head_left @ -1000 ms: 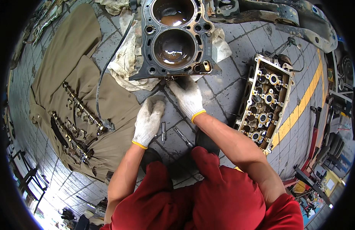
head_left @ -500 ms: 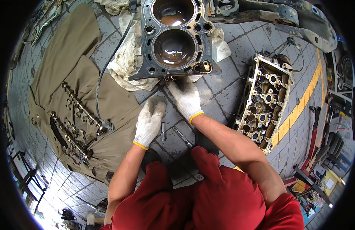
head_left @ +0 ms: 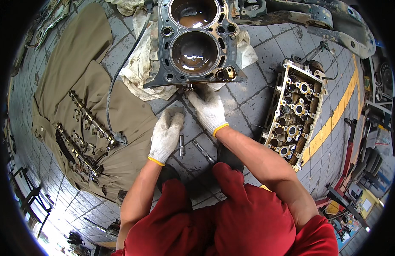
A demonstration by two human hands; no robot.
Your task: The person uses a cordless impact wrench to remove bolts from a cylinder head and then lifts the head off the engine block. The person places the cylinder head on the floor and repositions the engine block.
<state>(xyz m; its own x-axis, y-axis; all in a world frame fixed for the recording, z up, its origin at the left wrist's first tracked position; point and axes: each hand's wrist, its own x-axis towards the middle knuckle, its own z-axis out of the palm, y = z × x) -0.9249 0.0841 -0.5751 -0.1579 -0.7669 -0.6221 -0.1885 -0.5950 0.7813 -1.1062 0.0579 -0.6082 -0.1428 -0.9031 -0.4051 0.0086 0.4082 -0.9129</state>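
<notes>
In a white knit glove, my right hand (head_left: pixel 207 110) reaches up to the near edge of the engine block (head_left: pixel 161 59). Its fingers close around a small shiny metal piece (head_left: pixel 189 86) just below that edge; the fingertips are partly hidden, and I cannot tell the piece's kind. My left hand (head_left: pixel 166 135), gloved alike, rests lower and to the left with curled fingers. Whatever it may hold is hidden. Beside it on the tiles lie a short metal socket-like tube (head_left: pixel 181 145) and a longer metal bar (head_left: pixel 202 150). Two large cylinder bores with wet brown residue open in the block's top.
A cylinder head (head_left: pixel 293 117) lies at the right. On a brown cloth (head_left: pixel 82 55) at the left are two camshafts (head_left: pixel 91 119) and loose small parts, with a black hose (head_left: pixel 113 85) across it. White rags (head_left: pixel 139 77) lie under the block. A metal suspension arm (head_left: pixel 287 17) sits far right.
My right hand has shifted very slightly to the right and down, and more of the shiny metal piece shows. The left hand stays in place.
</notes>
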